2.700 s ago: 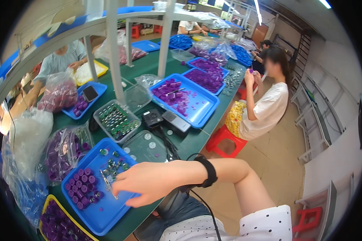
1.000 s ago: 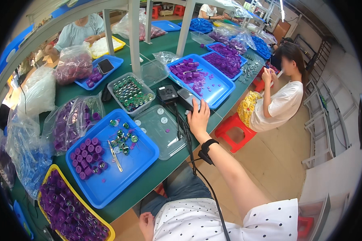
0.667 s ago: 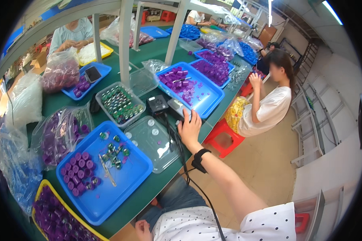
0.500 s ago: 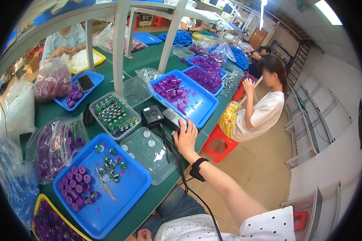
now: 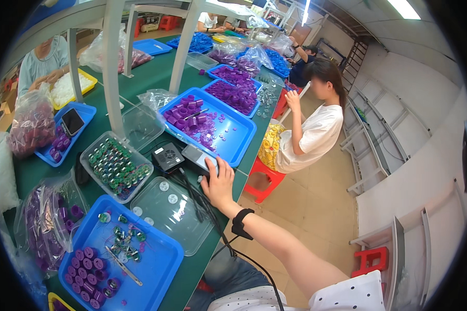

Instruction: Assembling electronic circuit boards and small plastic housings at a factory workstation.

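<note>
My right hand point(image 5: 219, 181), with a black band at its wrist, rests on the end of a small grey box point(image 5: 194, 154). Its fingers are stretched and a little apart, touching the box; the palm side is hidden. Beside the box sits a black box with a round grille point(image 5: 167, 156), and black cables point(image 5: 194, 194) run from there toward me. A clear plastic lid point(image 5: 184, 225) lies nearer. In the near blue tray point(image 5: 158, 259) are purple caps point(image 5: 84, 272), small circuit boards with wires point(image 5: 125, 239) and metal tweezers point(image 5: 123, 266). My left hand is out of sight.
A clear tub of circuit boards point(image 5: 117, 163) stands left of the black box. Beyond the grey box is a blue tray point(image 5: 238, 140) of purple parts. Grey posts point(image 5: 112, 72) rise from the table. A co-worker point(image 5: 316, 124) sits to the right on a red stool point(image 5: 264, 181).
The whole view has shifted, so the table and trays appear farther left. My right hand stays at the grey box. The left hand, partly visible at the lower edge before, has left the view.
</note>
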`<state>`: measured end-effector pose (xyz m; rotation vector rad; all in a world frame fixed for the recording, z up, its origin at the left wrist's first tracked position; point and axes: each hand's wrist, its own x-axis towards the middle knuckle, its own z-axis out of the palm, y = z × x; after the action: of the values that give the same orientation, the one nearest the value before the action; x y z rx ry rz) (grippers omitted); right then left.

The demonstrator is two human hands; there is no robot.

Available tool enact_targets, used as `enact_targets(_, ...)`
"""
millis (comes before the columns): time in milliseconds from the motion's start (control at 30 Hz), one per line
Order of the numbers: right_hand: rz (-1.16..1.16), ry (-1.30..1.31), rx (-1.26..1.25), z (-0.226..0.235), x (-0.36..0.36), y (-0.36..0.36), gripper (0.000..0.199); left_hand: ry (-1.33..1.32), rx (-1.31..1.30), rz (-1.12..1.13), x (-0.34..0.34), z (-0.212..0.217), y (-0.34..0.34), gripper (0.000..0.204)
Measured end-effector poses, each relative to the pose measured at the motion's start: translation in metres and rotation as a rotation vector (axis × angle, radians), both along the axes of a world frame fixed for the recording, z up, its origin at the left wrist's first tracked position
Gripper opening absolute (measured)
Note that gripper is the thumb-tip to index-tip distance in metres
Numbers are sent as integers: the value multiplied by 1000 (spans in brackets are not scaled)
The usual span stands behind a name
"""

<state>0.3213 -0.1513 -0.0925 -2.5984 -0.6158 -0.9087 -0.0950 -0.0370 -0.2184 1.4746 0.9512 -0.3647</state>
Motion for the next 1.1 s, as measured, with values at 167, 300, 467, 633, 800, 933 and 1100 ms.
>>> enact_targets(167, -13, 6, 11, -2, -3, -7, 60, 15, -69, 73, 17, 8, 11, 39)
enact_targets(300, -13, 14, 31, -13, 3, -13, 64, 76, -144, 101, 20, 15, 3, 39)
enact_targets(467, 49, 15, 101, -9, 4, 7, 66, 175, -2, 256, 9, 34, -24, 38)
enact_targets(633, 48, 34, 129, -12, 7, -6, 63, -34, 784, 12, 4, 33, -52, 43)
enact_targets(800, 60, 89, 135, -9, 2, -3, 66, -28, 1011, -456, 0, 31, -64, 52)
enact_targets(933, 68, 139, 132, -12, 2, -5, 70, -93, 1070, -598, 24, 42, -61, 51)
enact_targets(1100, 57, 126, 134, -11, 4, -9, 72, 11, 630, -692, 47, 61, -59, 50)
